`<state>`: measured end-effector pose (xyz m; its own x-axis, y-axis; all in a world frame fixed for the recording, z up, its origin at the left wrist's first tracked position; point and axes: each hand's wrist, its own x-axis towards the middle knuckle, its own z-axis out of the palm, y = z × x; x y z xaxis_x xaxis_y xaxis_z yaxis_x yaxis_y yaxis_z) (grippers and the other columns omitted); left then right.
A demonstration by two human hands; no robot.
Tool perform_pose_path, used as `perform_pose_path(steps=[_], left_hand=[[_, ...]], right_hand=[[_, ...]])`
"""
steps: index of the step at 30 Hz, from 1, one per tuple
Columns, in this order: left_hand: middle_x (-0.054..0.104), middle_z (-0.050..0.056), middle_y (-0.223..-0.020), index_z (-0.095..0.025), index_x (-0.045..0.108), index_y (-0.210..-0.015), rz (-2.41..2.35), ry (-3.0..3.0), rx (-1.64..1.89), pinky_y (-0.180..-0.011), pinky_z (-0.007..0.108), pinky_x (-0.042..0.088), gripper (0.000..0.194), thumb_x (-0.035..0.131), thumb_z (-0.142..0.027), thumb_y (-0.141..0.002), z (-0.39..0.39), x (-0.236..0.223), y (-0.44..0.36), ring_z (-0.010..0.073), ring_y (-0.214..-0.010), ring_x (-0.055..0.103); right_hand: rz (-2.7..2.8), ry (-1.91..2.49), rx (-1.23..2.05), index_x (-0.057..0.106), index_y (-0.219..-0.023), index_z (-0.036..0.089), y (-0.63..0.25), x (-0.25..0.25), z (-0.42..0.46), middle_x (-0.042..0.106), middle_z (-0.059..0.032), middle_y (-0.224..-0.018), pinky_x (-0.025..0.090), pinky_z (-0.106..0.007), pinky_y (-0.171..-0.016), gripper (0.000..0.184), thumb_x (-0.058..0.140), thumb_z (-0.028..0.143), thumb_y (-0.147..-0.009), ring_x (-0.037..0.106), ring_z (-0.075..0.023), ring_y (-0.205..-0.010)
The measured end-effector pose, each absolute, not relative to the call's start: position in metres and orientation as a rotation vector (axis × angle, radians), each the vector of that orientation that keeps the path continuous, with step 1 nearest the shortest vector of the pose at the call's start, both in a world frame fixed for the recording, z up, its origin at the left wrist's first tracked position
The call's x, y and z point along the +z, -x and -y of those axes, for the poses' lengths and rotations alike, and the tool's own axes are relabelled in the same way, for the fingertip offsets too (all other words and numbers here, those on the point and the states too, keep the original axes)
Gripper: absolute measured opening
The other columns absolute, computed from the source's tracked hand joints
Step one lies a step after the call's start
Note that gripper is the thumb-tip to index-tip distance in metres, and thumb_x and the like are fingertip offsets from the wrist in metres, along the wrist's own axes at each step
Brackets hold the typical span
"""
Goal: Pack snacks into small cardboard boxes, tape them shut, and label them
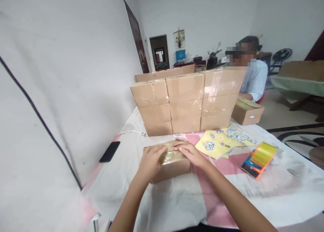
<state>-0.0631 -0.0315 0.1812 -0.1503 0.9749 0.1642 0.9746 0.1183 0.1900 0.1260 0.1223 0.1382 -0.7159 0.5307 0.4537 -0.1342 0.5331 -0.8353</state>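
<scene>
A cardboard box (170, 172) lies on the table in front of me, with shiny clear tape (174, 156) along its top. My left hand (153, 159) rests over the box's left end, fingers stretched forward on the taped top. Across the top's right far part lies my right hand (187, 151), its fingers extended and pressing flat. Neither hand grips anything that I can see. To the right is an orange and blue tape dispenser (258, 160) with a roll of yellowish tape.
Behind the box rises a stack of taped cardboard boxes (186, 104). A yellow patterned sheet (220, 141) lies right of it, a black phone (109, 151) near the wall. A person (255, 77) sits across the table beside another box (248, 112).
</scene>
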Motion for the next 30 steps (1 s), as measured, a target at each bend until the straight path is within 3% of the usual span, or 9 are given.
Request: perform_pose_path(steps=[2, 4, 7, 11, 13, 16, 18, 23, 30], left_hand=[[0.058, 0.003, -0.153, -0.028, 0.059, -0.145, -2.272, -2.089, 0.338, -0.118, 0.047, 0.045, 0.063, 0.040, -0.003, -0.090, 0.028, 0.178, 0.047, 0.0263, -0.147, 0.048], [0.054, 0.008, -0.156, -0.024, 0.053, -0.151, -2.321, -2.066, 0.357, -0.118, 0.054, 0.043, 0.053, 0.049, -0.026, -0.099, 0.028, 0.168, 0.032, 0.0344, -0.149, 0.044], [0.041, 0.014, -0.163, -0.019, 0.046, -0.157, -2.425, -2.040, 0.345, -0.122, 0.066, 0.031, 0.079, 0.064, -0.058, -0.091, 0.030, 0.154, 0.015, 0.0457, -0.152, 0.034], [0.042, 0.015, -0.163, -0.020, 0.048, -0.155, -2.447, -2.069, 0.342, -0.122, 0.063, 0.033, 0.076, 0.068, -0.052, -0.090, 0.028, 0.146, 0.014, 0.0452, -0.151, 0.036], [0.047, 0.015, -0.160, -0.020, 0.050, -0.154, -2.422, -2.130, 0.378, -0.120, 0.063, 0.037, 0.071, 0.069, -0.046, -0.091, 0.029, 0.144, 0.020, 0.0454, -0.149, 0.040], [0.049, 0.012, -0.159, -0.022, 0.053, -0.152, -2.380, -2.222, 0.432, -0.119, 0.062, 0.039, 0.065, 0.068, -0.040, -0.092, 0.034, 0.141, 0.027, 0.0438, -0.149, 0.042], [0.048, 0.009, -0.160, -0.025, 0.053, -0.152, -2.360, -2.258, 0.454, -0.120, 0.060, 0.038, 0.063, 0.068, -0.042, -0.093, 0.038, 0.139, 0.030, 0.0415, -0.150, 0.041], [0.052, 0.005, -0.156, -0.026, 0.055, -0.150, -2.333, -2.332, 0.487, -0.119, 0.057, 0.042, 0.064, 0.071, -0.044, -0.091, 0.042, 0.133, 0.035, 0.0384, -0.148, 0.044], [0.060, 0.006, -0.149, -0.025, 0.060, -0.145, -2.356, -2.395, 0.544, -0.114, 0.059, 0.047, 0.060, 0.073, -0.041, -0.089, 0.042, 0.128, 0.037, 0.0395, -0.142, 0.052]], right_hand=[[2.206, 0.335, 1.055, 0.079, -0.119, 0.030, -0.137, 0.136, -0.117, 0.071, -0.0056, -0.136, 0.032, -0.061, -0.123, 0.038, 0.048, 0.048, -0.105, 0.040, -0.0313, -0.150], [2.282, 0.373, 0.942, 0.071, -0.134, 0.032, -0.149, 0.131, -0.110, 0.065, -0.0037, -0.145, 0.032, -0.059, -0.123, 0.038, 0.047, 0.043, -0.107, 0.037, -0.0299, -0.153], [2.140, 0.509, 0.709, 0.064, -0.141, 0.030, -0.179, 0.121, -0.099, 0.062, -0.0079, -0.147, 0.039, -0.057, -0.120, 0.040, 0.052, 0.038, -0.104, 0.048, -0.0303, -0.145], [1.596, 0.883, 0.204, 0.068, -0.122, 0.021, -0.262, 0.104, -0.100, 0.068, -0.0151, -0.127, 0.044, -0.060, -0.112, 0.032, 0.062, 0.038, -0.096, 0.061, -0.0350, -0.127], [1.260, 1.103, 0.033, 0.065, -0.124, 0.018, -0.312, 0.095, -0.111, 0.063, -0.0201, -0.130, 0.042, -0.064, -0.112, 0.043, 0.069, 0.044, -0.090, 0.057, -0.0396, -0.130], [0.864, 1.271, 0.263, 0.047, -0.143, 0.020, -0.371, 0.082, -0.136, 0.041, -0.0299, -0.154, 0.046, -0.062, -0.110, 0.082, 0.080, 0.054, -0.076, 0.051, -0.0424, -0.138], [0.808, 1.347, 0.587, 0.039, -0.146, 0.021, -0.393, 0.075, -0.150, 0.045, -0.0336, -0.151, 0.052, -0.064, -0.099, 0.095, 0.082, 0.058, -0.070, 0.057, -0.0456, -0.132], [1.049, 1.397, 0.886, 0.069, -0.102, 0.020, -0.405, 0.069, -0.169, 0.075, -0.0242, -0.108, 0.055, -0.060, -0.082, 0.061, 0.084, 0.058, -0.056, 0.072, -0.0468, -0.098], [1.334, 1.609, 0.671, 0.069, -0.074, 0.017, -0.398, 0.068, -0.174, 0.072, -0.0146, -0.071, 0.045, -0.043, -0.062, 0.055, 0.074, 0.071, -0.064, 0.066, -0.0345, -0.068]])
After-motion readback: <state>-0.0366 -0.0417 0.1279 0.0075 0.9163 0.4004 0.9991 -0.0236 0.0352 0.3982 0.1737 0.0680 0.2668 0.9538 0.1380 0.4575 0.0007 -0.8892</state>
